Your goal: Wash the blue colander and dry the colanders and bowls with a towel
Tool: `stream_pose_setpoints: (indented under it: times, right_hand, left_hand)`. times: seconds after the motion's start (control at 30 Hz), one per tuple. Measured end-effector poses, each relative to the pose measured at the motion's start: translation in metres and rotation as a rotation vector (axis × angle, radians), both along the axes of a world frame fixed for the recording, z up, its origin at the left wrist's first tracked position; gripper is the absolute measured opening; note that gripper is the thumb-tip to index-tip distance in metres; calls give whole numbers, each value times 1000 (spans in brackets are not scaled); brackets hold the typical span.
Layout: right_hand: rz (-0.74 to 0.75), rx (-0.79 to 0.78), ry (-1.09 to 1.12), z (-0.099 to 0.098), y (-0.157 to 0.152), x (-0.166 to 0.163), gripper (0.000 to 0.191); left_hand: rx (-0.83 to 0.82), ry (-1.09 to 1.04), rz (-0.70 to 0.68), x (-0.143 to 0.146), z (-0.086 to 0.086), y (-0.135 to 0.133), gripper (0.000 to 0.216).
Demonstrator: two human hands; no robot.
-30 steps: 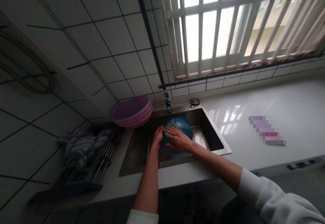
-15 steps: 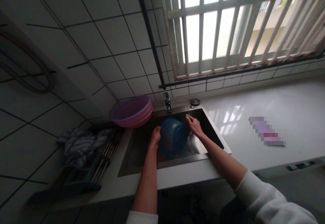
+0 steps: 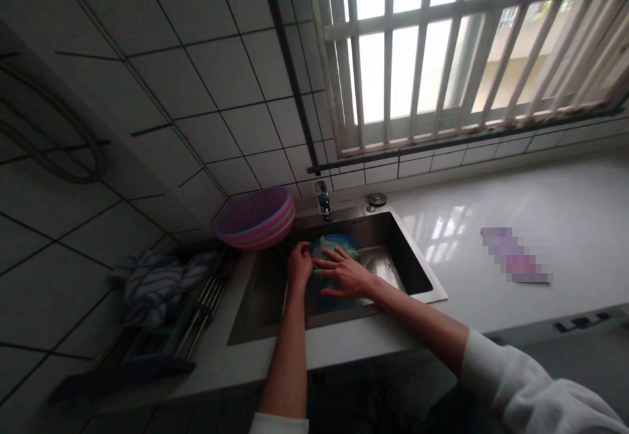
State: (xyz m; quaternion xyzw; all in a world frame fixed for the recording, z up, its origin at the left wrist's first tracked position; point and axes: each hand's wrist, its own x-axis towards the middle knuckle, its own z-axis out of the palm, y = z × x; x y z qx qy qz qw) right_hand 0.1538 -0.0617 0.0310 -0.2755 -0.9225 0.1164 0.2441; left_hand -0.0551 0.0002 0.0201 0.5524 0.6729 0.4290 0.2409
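Observation:
A blue plastic basket (image 3: 339, 295) sits in the steel sink (image 3: 260, 303). My left hand (image 3: 299, 267) is closed on its left rim. My right hand (image 3: 344, 273) lies over the basket with fingers spread, pressing a green cloth (image 3: 332, 246) against it. The cloth shows above my fingers. Most of the basket is hidden under both hands.
A pink basket (image 3: 255, 216) rests on the sink's back left corner. The tap (image 3: 322, 199) stands behind the sink, a round drain knob (image 3: 377, 199) beside it. A striped cloth (image 3: 157, 276) lies on a dish rack (image 3: 196, 309) at left. White counter (image 3: 491, 211) stretches right, under a barred window.
My right hand came back from the sink's far right corner with the green cloth and now presses it on the blue basket. My left hand stayed on the rim.

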Motion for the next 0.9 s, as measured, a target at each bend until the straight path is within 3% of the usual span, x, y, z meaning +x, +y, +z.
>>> stream_pose_setpoints:
  times: [0.13,0.33,0.63,0.73,0.9]
  right_hand:
    - [21,25,0,-2,4,1,40]
    - [-320,-126,102,-19,23,11,39]
    - [-683,-287,230,-38,48,34,45]
    - [-652,-290,195,-35,39,29,55]
    - [-338,-124,61,-24,10,2,58]
  left_hand:
    - [-58,84,-21,7,1,-2,24]
    - [-51,46,-91,21,-3,0,23]
    - [22,-59,-171,32,-3,-3,28]
    - [35,-22,-164,30,-5,-3,25]
    - [-2,79,-93,16,-8,-1,23]
